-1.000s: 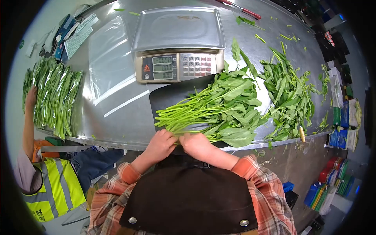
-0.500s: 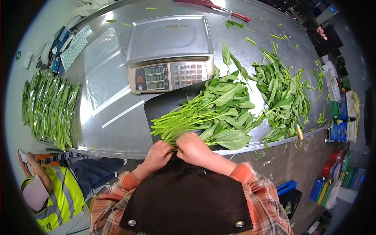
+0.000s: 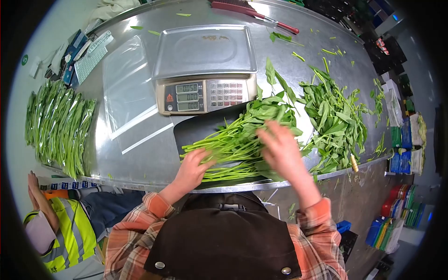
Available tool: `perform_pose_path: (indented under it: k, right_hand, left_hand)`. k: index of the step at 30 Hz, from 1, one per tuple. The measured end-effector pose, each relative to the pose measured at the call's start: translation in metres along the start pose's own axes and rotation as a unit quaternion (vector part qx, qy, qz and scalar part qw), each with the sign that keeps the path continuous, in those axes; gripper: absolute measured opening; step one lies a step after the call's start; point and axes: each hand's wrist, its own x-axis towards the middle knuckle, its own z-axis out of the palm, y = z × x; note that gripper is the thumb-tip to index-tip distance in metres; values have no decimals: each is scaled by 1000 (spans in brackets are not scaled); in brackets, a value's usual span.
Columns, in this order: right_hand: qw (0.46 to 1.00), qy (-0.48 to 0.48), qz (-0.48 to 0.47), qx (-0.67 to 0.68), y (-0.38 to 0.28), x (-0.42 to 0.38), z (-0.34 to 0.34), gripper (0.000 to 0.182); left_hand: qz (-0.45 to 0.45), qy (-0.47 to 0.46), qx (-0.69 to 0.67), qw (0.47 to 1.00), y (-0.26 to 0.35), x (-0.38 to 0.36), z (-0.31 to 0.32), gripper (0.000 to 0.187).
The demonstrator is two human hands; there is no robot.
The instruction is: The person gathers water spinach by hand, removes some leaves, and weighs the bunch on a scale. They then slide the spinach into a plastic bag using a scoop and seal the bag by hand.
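Note:
A bunch of water spinach lies on a black mat near the table's front edge, stems to the left and leaves to the right. At the cut stem ends rests my left hand, thumb and fingers apart and touching the stems. My right hand is over the leafy part, slightly blurred, with its fingers spread on the leaves. Just behind the mat stands a digital scale with a bare steel pan. To the right lies a loose heap of water spinach.
Bagged greens are stacked at the left. Clear plastic bags lie beside the scale. A red-handled brush is at the back, and a knife's wooden handle shows by the right edge. A person in a yellow vest is at lower left.
My hands have come apart from the table's front edge. The right moved right and forward onto the leaves; the left moved slightly forward to the stem ends.

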Motion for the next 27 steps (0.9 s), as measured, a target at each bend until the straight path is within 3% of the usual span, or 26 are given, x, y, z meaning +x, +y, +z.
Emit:
perform_pose_path:
  k: [3, 6, 9, 13, 16, 19, 23, 27]
  right_hand:
    - [990, -139, 21, 2, -17, -47, 43, 40]
    - [985, -162, 35, 40, -23, -73, 39, 37]
    - [984, -165, 51, 52, -25, -72, 37, 36]
    - [988, -130, 41, 72, -23, -76, 26, 36]
    - [991, -93, 36, 88, -24, -84, 11, 35]
    - [994, -15, 55, 97, -33, -77, -2, 31]
    - [989, 76, 17, 129, -50, -38, 18, 27]
    - [993, 10, -25, 113, -55, -3, 47, 24]
  left_hand:
    - [5, -26, -28, 999, 9, -7, -10, 32]
    - [-35, 38, -98, 994, 15, -12, -11, 35]
    - [-70, 103, -30, 992, 11, 25, -16, 40]
    - [-119, 24, -4, 993, -9, 27, 5, 45]
    - [-106, 52, -66, 991, -12, 15, 1, 49]
    - [-158, 85, -55, 982, -9, 6, -6, 49]
    - [-155, 101, -43, 982, -3, -6, -3, 48]
    - [-177, 105, -53, 977, 0, -13, -4, 47]
